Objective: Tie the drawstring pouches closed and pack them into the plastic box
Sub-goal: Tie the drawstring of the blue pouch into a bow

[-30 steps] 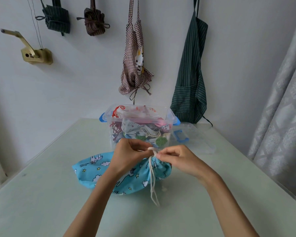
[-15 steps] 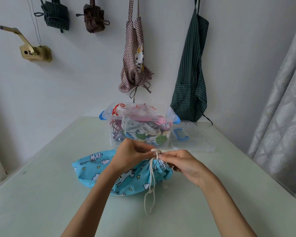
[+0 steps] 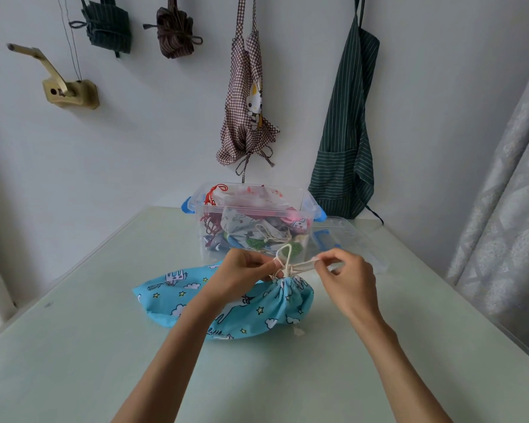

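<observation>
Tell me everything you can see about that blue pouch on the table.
The blue pouch looks like soft cotton, printed with white clouds, yellow stars and white animal figures. It lies on its side on the pale table, its mouth gathered shut. The left hand and right hand pinch its cream drawstring, forming loops.

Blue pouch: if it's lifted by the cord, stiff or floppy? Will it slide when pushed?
Likely floppy: the blue pouch is thin gathered cloth, sagging flat on the table. Lifted by the cord, which both hands pinch, it would probably hang limp. Pushed, it should bunch or drag, not roll.
</observation>
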The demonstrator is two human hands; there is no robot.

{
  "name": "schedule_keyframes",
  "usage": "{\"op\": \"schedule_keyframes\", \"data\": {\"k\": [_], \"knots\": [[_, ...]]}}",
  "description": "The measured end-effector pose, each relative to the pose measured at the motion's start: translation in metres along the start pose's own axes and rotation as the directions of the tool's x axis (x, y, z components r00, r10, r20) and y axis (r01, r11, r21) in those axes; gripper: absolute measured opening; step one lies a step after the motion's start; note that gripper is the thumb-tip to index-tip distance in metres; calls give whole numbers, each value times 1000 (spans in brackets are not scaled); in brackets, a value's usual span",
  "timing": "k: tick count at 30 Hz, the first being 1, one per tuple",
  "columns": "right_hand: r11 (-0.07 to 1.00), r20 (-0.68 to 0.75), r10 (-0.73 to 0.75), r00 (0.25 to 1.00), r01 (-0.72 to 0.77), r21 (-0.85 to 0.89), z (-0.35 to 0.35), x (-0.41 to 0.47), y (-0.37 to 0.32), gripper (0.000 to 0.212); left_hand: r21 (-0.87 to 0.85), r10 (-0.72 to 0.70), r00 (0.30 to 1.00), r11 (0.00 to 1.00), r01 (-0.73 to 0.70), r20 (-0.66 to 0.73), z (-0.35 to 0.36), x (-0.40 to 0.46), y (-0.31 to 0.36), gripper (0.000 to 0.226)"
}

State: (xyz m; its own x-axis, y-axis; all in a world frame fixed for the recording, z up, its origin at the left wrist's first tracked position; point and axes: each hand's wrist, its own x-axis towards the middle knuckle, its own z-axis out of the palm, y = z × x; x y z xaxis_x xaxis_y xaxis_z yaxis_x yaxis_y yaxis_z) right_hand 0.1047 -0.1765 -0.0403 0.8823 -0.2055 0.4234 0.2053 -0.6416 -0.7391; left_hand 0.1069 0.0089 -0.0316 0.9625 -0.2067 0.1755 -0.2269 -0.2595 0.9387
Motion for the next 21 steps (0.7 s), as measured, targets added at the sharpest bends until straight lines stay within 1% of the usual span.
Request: {"op": "schedule_keyframes", "data": {"k": [1,2,3,4,5,6,7,8,9,10,11,12,13,14,15,16,17,18,19,20,21], "knots": [[969,63,96,993,-108,220,-3,2,-4,6,-8,-3,1000,1000,3,-1,1,0,1,17],[871,171,188,967,-244,427,-6,3,-9,8,-28,-5,1000,1000,5,-3,2,-1,2,16],[728,292,248,923,-377,573,-8,3,-14,9,-48,-1,1000,999,1,-5,2,0,2,15],[577,390,282,877,-480,661,-11,3,-18,10,-66,-5,1000,998,5,-9,1,0,2,16],[439,457,299,837,-546,713,-12,3,-21,10,-78,-9,1000,997,8,-12,0,0,3,16],[337,500,304,811,-582,740,-12,3,-22,9,-87,-14,1000,996,13,-13,-1,0,4,15],[281,518,305,799,-595,753,-12,3,-21,8,-81,-14,1000,997,13,-8,-1,0,5,16],[268,511,309,802,-588,763,-11,4,-20,8,-76,-15,1000,997,14,-5,-2,-1,7,18],[302,480,313,819,-565,768,-9,5,-18,6,-74,-15,1000,997,15,-11,-3,-1,7,19],[383,420,309,854,-515,767,-10,6,-17,5,-80,-18,1000,997,16,-19,-5,-2,7,21],[524,317,278,907,-420,741,-12,7,-14,6,-84,-14,1000,996,12,-28,-8,-1,6,23],[709,173,202,964,-265,653,-14,8,-10,9,-78,-13,999,997,11,-31,-10,-2,6,25],[877,27,68,997,-72,475,-18,9,-6,9,-69,-13,999,998,11,-30,-12,-2,5,27],[961,-66,-95,993,109,254,-22,10,-4,8,-68,-14,999,998,12,-29,-12,-2,6,28],[975,-96,-207,974,213,59,-25,11,-2,9,-77,-15,1000,997,12,-28,-12,-3,5,28],[973,-67,-220,973,214,-85,-30,13,0,14,-88,-20,999,996,17,-32,-11,-3,5,26],[970,0,-145,989,142,-196,-36,16,2,20,-97,-25,999,995,22,-37,-10,-3,5,25],[952,109,-6,994,39,-304,-42,17,4,31,-106,-29,999,994,25,-37,-9,-2,5,24],[905,260,164,952,-40,-423,-48,18,7,47,-116,-26,999,993,23,-31,-8,-1,4,24],[847,402,306,863,-54,-530,-54,18,8,61,-116,-25,999,993,22,-23,-8,-1,5,25],[812,497,370,785,-13,-584,-57,16,6,69,-109,-23,1000,994,21,-16,-8,-1,4,26]]}}
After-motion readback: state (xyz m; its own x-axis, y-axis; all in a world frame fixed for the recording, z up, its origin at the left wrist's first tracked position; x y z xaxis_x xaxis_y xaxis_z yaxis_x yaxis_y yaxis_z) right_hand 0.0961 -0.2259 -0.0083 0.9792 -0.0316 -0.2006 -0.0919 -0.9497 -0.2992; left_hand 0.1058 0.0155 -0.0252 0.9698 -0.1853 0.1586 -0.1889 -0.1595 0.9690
